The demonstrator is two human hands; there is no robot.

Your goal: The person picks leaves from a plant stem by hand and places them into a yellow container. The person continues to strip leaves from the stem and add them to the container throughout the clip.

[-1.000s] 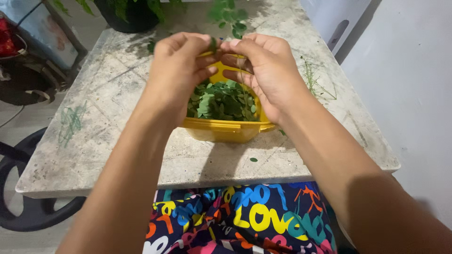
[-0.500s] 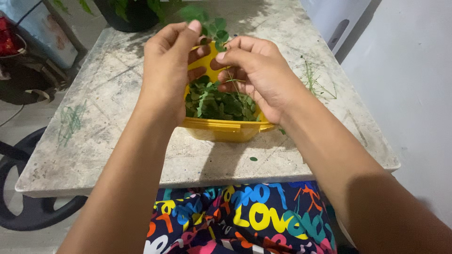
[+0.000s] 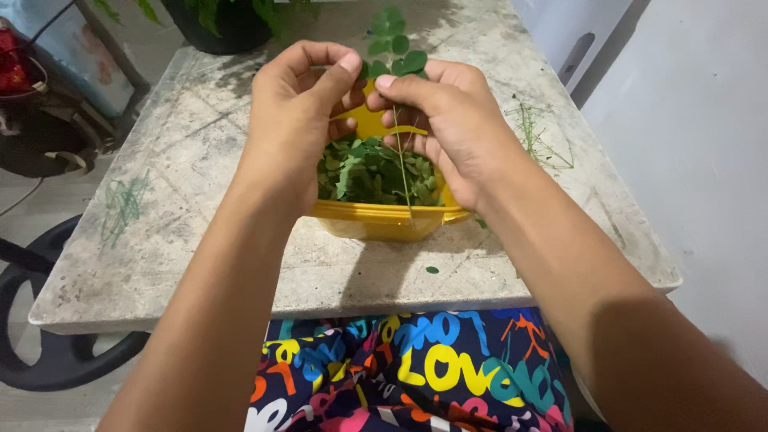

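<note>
Indoors, on a scuffed stone table (image 3: 200, 240), both hands (image 3: 296, 120) (image 3: 448, 120) pinch a thin leafy sprig (image 3: 398, 60) above a glossy yellow tub (image 3: 384, 220) of small leaves (image 3: 376, 172).

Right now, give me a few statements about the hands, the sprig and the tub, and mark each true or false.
1. Both hands pinch a leafy sprig above the tub. True.
2. The tub is red. False: it is yellow.
3. The tub holds loose green leaves. True.
4. The tub sits on the floor. False: it stands on a stone table.
5. The left hand rests flat on the table. False: it is raised beside the right hand, fingertips at the sprig.
</note>
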